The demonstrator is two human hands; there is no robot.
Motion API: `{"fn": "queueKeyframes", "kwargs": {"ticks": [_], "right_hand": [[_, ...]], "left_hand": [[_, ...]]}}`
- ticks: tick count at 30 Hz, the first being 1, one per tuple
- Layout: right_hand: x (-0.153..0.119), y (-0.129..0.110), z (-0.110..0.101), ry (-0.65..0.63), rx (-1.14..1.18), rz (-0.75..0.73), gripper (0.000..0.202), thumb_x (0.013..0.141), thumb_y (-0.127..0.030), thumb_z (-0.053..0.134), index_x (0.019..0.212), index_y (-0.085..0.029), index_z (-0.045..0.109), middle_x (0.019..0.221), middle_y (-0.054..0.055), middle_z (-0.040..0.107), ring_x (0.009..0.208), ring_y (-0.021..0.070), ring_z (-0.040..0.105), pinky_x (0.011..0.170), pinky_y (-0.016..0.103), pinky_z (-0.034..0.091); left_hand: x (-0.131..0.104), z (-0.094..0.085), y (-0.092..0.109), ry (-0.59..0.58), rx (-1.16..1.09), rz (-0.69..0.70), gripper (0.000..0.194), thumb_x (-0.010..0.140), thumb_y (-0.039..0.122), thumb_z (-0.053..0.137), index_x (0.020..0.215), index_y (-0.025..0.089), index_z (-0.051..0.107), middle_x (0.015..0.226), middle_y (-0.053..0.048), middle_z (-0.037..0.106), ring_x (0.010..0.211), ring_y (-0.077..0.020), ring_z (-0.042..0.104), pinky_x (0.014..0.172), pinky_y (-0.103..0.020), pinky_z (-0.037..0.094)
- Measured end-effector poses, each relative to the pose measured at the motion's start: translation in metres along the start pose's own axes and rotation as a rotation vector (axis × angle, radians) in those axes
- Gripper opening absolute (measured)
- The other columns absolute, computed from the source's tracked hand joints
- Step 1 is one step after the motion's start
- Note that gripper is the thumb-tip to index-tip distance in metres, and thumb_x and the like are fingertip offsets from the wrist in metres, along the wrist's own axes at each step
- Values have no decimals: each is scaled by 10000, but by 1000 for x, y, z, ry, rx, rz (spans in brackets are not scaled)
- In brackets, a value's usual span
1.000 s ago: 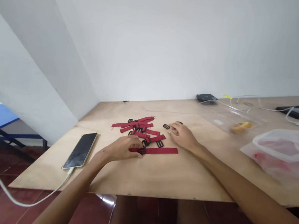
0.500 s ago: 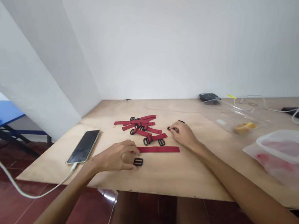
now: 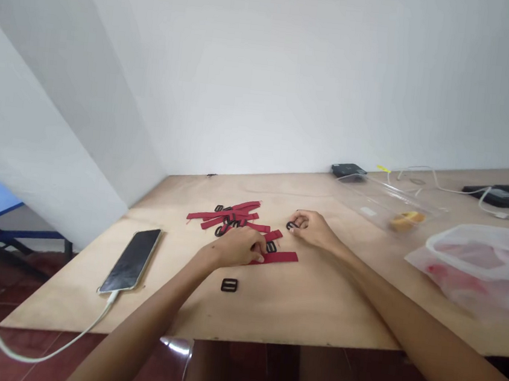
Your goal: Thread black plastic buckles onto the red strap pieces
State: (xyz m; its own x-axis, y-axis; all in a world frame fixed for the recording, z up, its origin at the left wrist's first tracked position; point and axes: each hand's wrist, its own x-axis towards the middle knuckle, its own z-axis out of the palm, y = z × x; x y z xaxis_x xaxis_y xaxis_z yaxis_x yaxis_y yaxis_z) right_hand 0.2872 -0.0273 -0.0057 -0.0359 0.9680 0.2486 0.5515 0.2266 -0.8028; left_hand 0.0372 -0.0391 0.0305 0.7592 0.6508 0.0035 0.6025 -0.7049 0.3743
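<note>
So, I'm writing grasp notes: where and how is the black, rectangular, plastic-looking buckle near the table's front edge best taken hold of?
Probably pinch the black buckle by its left and right outer edges, from straight above: it lies flat and low, its rim exposed all round, apart from the nearest red fabric strap.

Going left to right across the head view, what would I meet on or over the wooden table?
Phone, left hand, right hand with a black buckle, clear plastic container, white plastic bag.
</note>
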Motion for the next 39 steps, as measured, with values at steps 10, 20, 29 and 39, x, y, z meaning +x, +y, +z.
{"fn": "queueKeyframes", "kwargs": {"ticks": [10,20,29,39], "right_hand": [[-5,-10,8,56,542,190,285,627,-312,858,763,-160,658,752,66,720,692,205,718,581,266,582],[-12,-11,17,103,410,92,292,671,-389,809,780,-143,694,778,93,735,635,188,682,470,242,519],[-17,-14,24,90,318,38,280,698,-404,771,788,-147,709,776,91,722,643,189,657,446,236,499],[-21,-22,27,76,345,-4,266,721,-390,750,820,-151,687,772,78,706,653,191,654,494,257,496]], "left_hand": [[-12,-9,-20,243,-219,1,202,921,320,543,860,189,684,912,-41,711,816,-185,623,729,-291,459],[-12,-6,-17,259,-233,-22,195,925,295,505,787,186,590,794,-14,662,745,-173,590,693,-286,426],[-12,-6,-15,246,-216,-42,183,915,296,515,810,187,618,771,-19,671,700,-173,585,647,-289,413],[-12,-4,-16,283,-248,-52,189,913,311,525,815,184,624,784,-23,682,729,-176,604,676,-293,441]]}}
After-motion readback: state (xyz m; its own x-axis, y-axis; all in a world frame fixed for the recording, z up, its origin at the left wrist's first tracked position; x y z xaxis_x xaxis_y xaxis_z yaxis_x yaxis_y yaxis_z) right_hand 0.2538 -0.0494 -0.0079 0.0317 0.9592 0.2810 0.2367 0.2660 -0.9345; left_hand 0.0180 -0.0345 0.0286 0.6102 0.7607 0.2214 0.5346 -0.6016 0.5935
